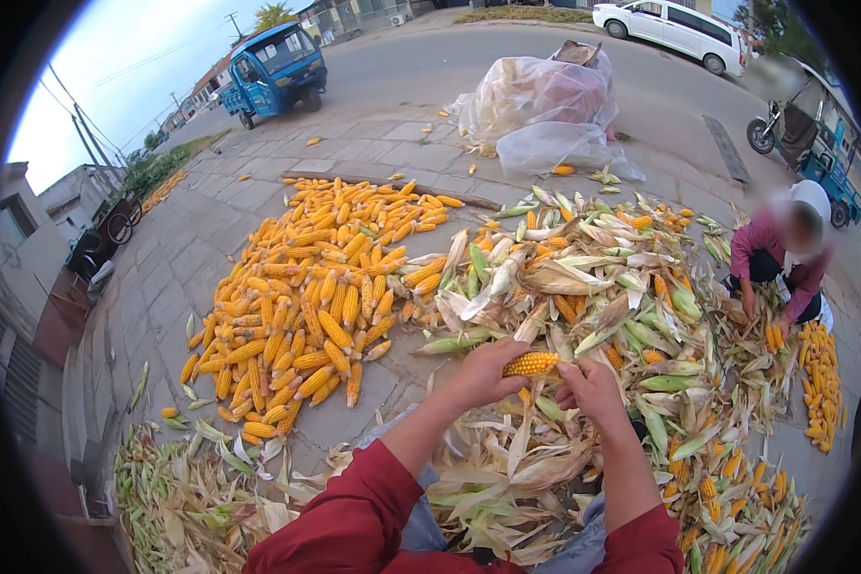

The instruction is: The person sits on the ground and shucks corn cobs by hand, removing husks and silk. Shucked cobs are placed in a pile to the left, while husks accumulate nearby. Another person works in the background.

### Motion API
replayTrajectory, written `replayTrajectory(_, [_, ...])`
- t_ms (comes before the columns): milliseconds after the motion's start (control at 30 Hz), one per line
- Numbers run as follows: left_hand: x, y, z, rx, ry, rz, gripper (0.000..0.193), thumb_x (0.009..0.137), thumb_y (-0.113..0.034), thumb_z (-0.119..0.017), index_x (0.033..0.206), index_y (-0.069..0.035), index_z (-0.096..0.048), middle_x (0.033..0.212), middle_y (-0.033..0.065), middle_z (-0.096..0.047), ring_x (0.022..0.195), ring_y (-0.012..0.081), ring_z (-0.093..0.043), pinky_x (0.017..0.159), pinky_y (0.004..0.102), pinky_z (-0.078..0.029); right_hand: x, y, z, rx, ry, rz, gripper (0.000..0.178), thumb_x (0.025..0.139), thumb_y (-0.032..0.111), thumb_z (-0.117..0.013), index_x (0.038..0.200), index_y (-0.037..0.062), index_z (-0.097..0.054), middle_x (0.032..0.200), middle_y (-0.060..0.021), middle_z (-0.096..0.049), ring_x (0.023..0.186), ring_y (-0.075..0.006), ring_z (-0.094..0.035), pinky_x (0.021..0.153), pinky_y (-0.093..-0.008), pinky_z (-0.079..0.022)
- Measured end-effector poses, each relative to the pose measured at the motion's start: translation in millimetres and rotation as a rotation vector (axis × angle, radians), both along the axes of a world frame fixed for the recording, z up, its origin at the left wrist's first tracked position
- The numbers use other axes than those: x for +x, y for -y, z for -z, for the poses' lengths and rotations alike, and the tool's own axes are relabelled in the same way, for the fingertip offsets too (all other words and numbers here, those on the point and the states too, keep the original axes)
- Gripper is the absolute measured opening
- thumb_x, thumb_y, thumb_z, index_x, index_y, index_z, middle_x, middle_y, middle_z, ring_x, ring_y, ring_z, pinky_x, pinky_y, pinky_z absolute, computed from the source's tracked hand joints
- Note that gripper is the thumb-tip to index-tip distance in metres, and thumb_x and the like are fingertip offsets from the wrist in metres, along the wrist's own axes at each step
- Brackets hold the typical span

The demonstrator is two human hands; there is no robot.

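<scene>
A bare yellow corn cob (pixel 532 364) lies level in front of me, above a heap of husks. My left hand (pixel 483 375) is wrapped round one end of it. At the other end, my right hand (pixel 588 388) is closed with thumb and fingers against the cob's tip. Whether any husk is caught in the right fingers cannot be made out. Just beyond my hands is a broad mound of corn in pale and green husks (pixel 584 273). To the left lies a large pile of husked yellow cobs (pixel 301 306).
Loose husks (pixel 507 469) cover the ground between my legs. Another person (pixel 792 244) crouches at the right, hands at the mound, beside more husked cobs (pixel 819 383). Plastic-wrapped bulk (pixel 545 100) stands beyond, near a blue three-wheeled truck (pixel 275 72) and a white van (pixel 674 31).
</scene>
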State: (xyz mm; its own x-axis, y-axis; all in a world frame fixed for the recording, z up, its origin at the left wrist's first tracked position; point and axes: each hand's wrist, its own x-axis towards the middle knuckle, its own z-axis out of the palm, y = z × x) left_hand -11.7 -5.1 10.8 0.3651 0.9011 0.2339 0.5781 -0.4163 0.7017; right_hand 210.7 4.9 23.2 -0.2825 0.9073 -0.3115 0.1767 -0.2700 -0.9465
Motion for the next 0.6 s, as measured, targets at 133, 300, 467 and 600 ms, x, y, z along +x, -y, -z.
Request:
replayTrajectory(133, [15.4, -2.1, 20.6, -0.138, 0.061, -0.046, 0.054, 0.074, -0.016, -0.070, 0.123, -0.004, -0.050, 0.111, 0.0181, -0.060, 0.100, 0.0350, -0.059, 0.086, 0.0393, -0.047, -0.9, 2.1, 11.2, 0.182, 0.028, 0.033, 0.028, 0.094, 0.023, -0.056, 0.082, -0.0012, -0.059, 0.059, -0.0066, -0.059, 0.047, -0.0107, -0.055, 0.045, -0.0231, -0.044])
replayTrajectory(300, [35.0, 1.3, 41.5, -0.283, 0.286, 0.038, 0.047, 0.078, -0.018, -0.066, 0.119, -0.001, -0.050, 0.101, 0.0201, -0.061, 0.095, 0.0330, -0.061, 0.084, 0.0374, -0.047, -2.9, 5.4, 20.8, 0.599, 0.309, 0.013, 0.025, 0.093, 0.018, -0.056, 0.078, -0.0014, -0.054, 0.053, -0.0077, -0.053, 0.046, -0.0143, -0.053, 0.046, -0.0291, -0.042])
replayTrajectory(467, [28.1, -4.0, 32.9, -0.381, 0.260, -0.383, 0.043, 0.082, -0.023, -0.064, 0.116, 0.000, -0.051, 0.097, 0.0189, -0.062, 0.091, 0.0286, -0.061, 0.081, 0.0366, -0.047, -20.6, 26.2, 3.4, 0.663, 0.278, -0.145, 0.022, 0.091, 0.018, -0.059, 0.079, 0.0000, -0.054, 0.056, -0.0135, -0.052, 0.046, -0.0259, -0.051, 0.048, -0.0331, -0.041])
replayTrajectory(600, [11.6, -29.4, 26.9, -0.200, 0.499, -0.433, 0.041, 0.086, -0.027, -0.064, 0.115, 0.000, -0.052, 0.090, 0.0112, -0.062, 0.084, 0.0234, -0.061, 0.071, 0.0361, -0.050, -24.7, 35.2, 5.4, 0.630, 0.237, -0.348, 0.017, 0.086, 0.016, -0.063, 0.081, 0.0009, -0.056, 0.061, -0.0185, -0.053, 0.059, -0.0366, -0.057, 0.054, -0.0383, -0.044])
